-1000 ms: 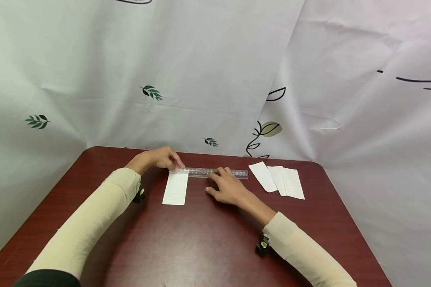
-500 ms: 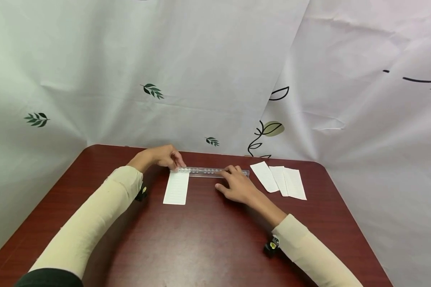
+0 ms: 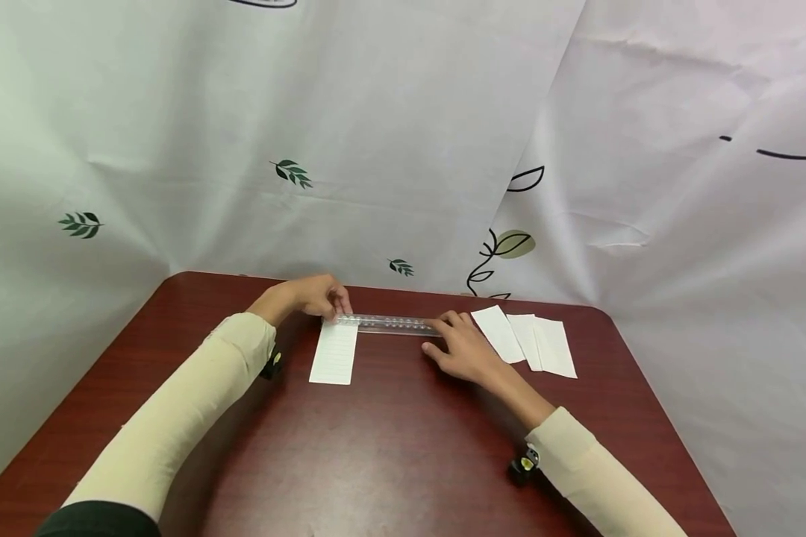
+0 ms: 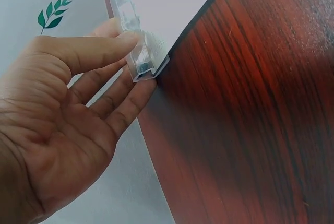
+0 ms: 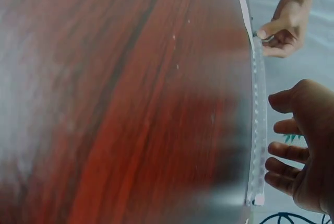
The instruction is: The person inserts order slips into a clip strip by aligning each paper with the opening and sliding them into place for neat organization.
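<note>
A clear plastic strip (image 3: 392, 323) with a row of small bumps lies crosswise near the table's far side. My left hand (image 3: 319, 294) pinches its left end between thumb and fingers. In the left wrist view the strip's end (image 4: 142, 59) shows a channel-like profile, with white paper (image 4: 172, 4) against it. This narrow lined slip of paper (image 3: 332, 354) reaches from under the strip toward me. My right hand (image 3: 466, 350) is at the strip's right end, fingers loosely bent. In the right wrist view its fingertips (image 5: 274, 164) are right beside the strip's edge.
Overlapping white paper slips (image 3: 554, 347) lie on the right of the dark red wooden table (image 3: 376, 447), just past my right hand. A pale patterned cloth (image 3: 376, 149) hangs behind the far edge. Small black devices (image 3: 524, 464) are worn at both wrists.
My right hand has slid rightward along the strip to its right end. My left hand keeps its pinch on the left end, and the slips lie as before.
</note>
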### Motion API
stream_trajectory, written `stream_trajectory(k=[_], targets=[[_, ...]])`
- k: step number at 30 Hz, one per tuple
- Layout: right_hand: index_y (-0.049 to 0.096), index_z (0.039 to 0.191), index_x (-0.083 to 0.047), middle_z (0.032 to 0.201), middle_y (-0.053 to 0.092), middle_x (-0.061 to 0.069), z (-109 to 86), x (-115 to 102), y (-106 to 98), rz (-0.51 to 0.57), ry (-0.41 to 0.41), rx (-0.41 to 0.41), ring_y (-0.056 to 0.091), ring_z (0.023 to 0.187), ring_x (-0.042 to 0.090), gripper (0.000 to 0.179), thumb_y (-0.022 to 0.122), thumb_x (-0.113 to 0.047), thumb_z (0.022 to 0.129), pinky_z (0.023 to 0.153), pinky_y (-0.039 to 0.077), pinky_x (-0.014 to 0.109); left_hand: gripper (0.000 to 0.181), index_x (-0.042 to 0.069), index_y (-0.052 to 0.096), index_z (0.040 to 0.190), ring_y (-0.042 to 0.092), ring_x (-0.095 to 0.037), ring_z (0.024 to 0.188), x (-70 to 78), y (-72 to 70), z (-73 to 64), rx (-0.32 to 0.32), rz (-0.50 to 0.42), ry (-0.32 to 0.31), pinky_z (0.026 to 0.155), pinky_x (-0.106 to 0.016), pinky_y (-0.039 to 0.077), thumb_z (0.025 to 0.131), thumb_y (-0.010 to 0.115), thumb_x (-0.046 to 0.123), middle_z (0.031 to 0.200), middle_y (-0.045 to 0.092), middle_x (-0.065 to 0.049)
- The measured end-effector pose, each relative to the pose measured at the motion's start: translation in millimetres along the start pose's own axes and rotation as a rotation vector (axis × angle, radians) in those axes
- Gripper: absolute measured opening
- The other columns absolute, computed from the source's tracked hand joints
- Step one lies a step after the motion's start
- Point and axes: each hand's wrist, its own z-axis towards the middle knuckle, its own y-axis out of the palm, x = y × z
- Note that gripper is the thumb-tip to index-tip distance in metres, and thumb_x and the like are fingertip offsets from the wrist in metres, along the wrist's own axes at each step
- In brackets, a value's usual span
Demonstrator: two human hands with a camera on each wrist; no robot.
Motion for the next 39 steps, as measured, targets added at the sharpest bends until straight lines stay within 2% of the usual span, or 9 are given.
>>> stream_trajectory(k=[7, 13, 17, 22, 26, 39], targets=[[0.068, 0.154, -0.011, 0.146, 0.067, 0.02, -5.8, 9, -7, 0.01, 0.01, 0.026, 0.059, 0.132, 0.04, 0.05, 0.071, -0.032, 0.109, 0.114, 0.052, 0.06, 0.038, -0.005, 0.082, 0.109, 0.064, -0.014, 0.093, -0.7, 1.7, 4.4, -0.005, 0.041, 0.024, 0.081, -0.025, 0.052, 0.078, 0.062, -0.015, 0.105, 0.079, -0.016], [0.067, 0.156, -0.012, 0.147, 0.066, 0.02, -12.0, 16, -11, 0.009, 0.032, 0.025, 0.058, 0.14, 0.043, 0.051, 0.071, -0.033, 0.109, 0.118, 0.05, 0.063, 0.036, -0.001, 0.081, 0.103, 0.066, -0.016, 0.096, -2.6, 2.9, 6.8, 0.001, 0.102, 0.054, 0.085, -0.028, 0.053, 0.077, 0.061, -0.015, 0.109, 0.081, -0.013], [0.067, 0.156, -0.012, 0.147, 0.066, 0.02, -15.6, 21, -13, 0.002, 0.049, 0.031, 0.058, 0.141, 0.043, 0.052, 0.071, -0.034, 0.109, 0.118, 0.05, 0.064, 0.042, 0.001, 0.081, 0.11, 0.065, -0.018, 0.097, -3.0, 3.4, 6.7, -0.01, 0.103, 0.05, 0.082, -0.028, 0.052, 0.078, 0.06, -0.018, 0.108, 0.077, -0.012], [0.067, 0.156, -0.011, 0.147, 0.066, 0.02, -19.9, 24, -17, 0.01, 0.072, 0.044, 0.06, 0.138, 0.042, 0.054, 0.073, -0.034, 0.108, 0.115, 0.052, 0.063, 0.063, 0.004, 0.082, 0.127, 0.059, -0.018, 0.091, -1.2, 3.0, 7.0, -0.026, 0.107, 0.023, 0.067, -0.026, 0.043, 0.077, 0.053, -0.021, 0.103, 0.073, -0.012], [0.067, 0.155, -0.01, 0.149, 0.065, 0.023, -23.5, 29, -19, 0.007, 0.084, 0.053, 0.06, 0.137, 0.044, 0.054, 0.073, -0.034, 0.108, 0.115, 0.052, 0.065, 0.068, 0.007, 0.081, 0.131, 0.056, -0.018, 0.086, 0.9, 2.5, 7.6, -0.038, 0.121, 0.009, 0.062, -0.026, 0.038, 0.078, 0.053, -0.023, 0.102, 0.072, -0.011], [0.069, 0.152, -0.006, 0.145, 0.067, 0.024, -35.8, 48, -24, 0.012, 0.096, 0.091, 0.06, 0.132, 0.044, 0.051, 0.075, -0.029, 0.107, 0.111, 0.052, 0.064, 0.067, 0.01, 0.083, 0.128, 0.058, -0.016, 0.09, 5.9, 4.6, 6.3, -0.034, 0.187, 0.008, 0.071, -0.027, 0.044, 0.08, 0.05, -0.023, 0.1, 0.071, -0.005]])
